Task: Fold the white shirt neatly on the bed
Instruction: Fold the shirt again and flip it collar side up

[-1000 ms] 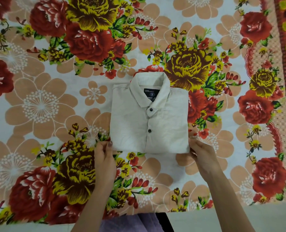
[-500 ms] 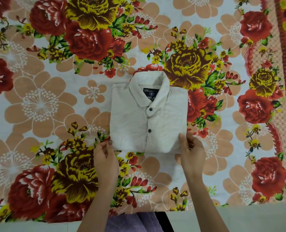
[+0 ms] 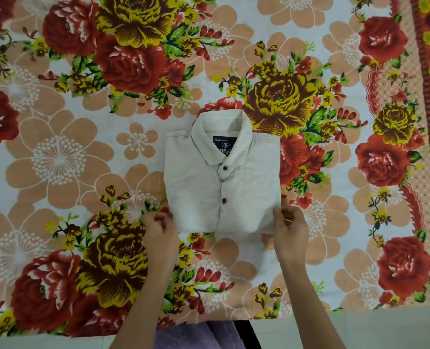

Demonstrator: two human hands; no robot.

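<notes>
Your white shirt (image 3: pixel 221 182) sits mid-bed (image 3: pixel 58 159) as a tidy buttoned rectangle, collar toward the bed's far side, so the fold looks all but done. Left hand (image 3: pixel 158 224) and right hand (image 3: pixel 288 222), well apart, each pinch a near-side corner, probably just squaring up. The sleeves tucked underneath are hidden.

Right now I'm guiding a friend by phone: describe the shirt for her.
On the flowered bedsheet, find the yellow rose right of centre. Against its lower left lies the folded white shirt, collar up. It alone is plain and pale, with dark buttons and a black neck label.
</notes>
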